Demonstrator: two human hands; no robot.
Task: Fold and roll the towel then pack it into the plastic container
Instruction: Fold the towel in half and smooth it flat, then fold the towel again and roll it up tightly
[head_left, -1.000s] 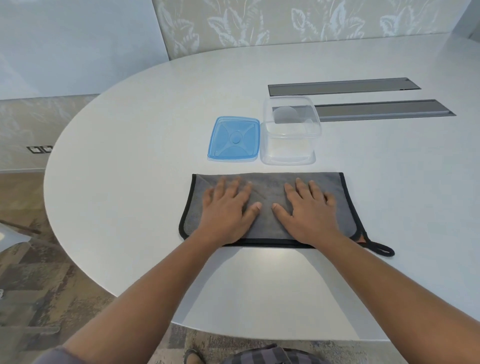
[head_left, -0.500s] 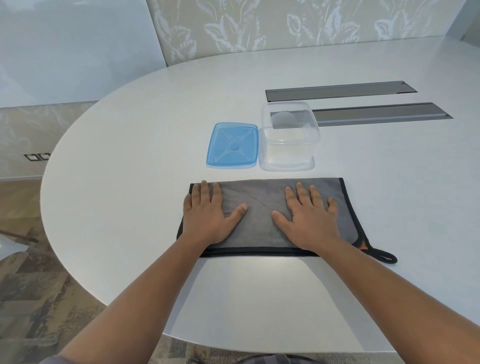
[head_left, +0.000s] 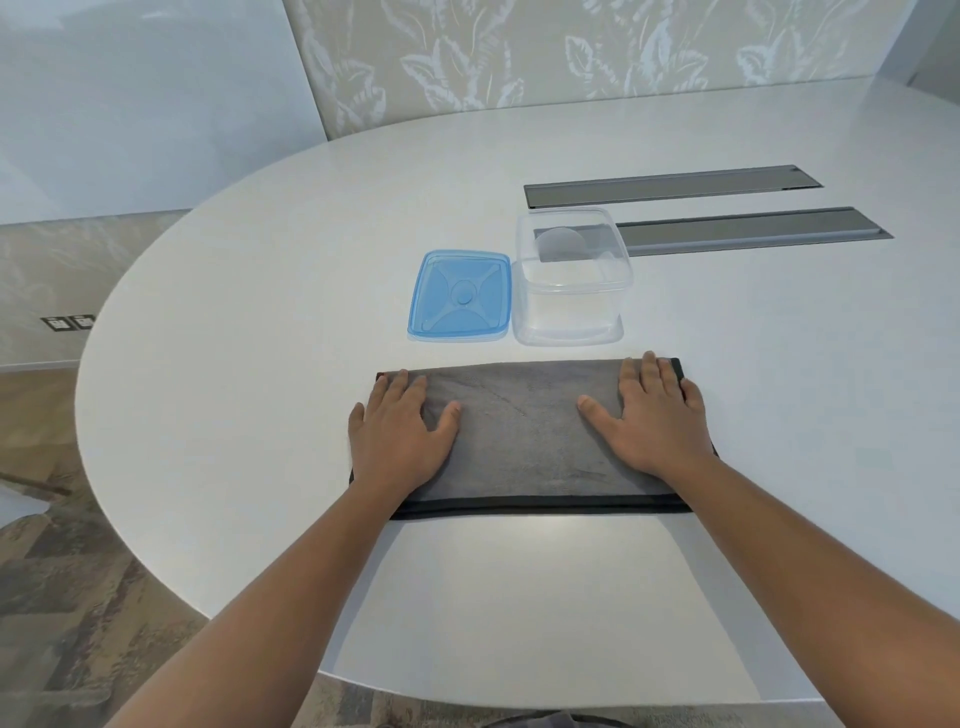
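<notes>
A grey towel (head_left: 524, 436) with black edging lies folded into a wide flat rectangle on the white table (head_left: 260, 322). My left hand (head_left: 400, 436) presses flat on its left end, fingers spread, partly over the edge. My right hand (head_left: 657, 421) lies flat on its right end, covering the right border. Just beyond the towel stands the clear plastic container (head_left: 571, 280), uncovered and holding nothing. Its blue lid (head_left: 460, 296) rests flat on the table to the container's left.
Two long grey slots (head_left: 675, 187) are set into the tabletop behind the container. The table's rounded edge curves away at left and runs close to my body. A patterned wall stands at the back, and floor shows at the lower left.
Both hands have slid outward from the towel's middle to its two ends, smoothing it flat. The towel's hanging loop at the right corner is no longer visible.
</notes>
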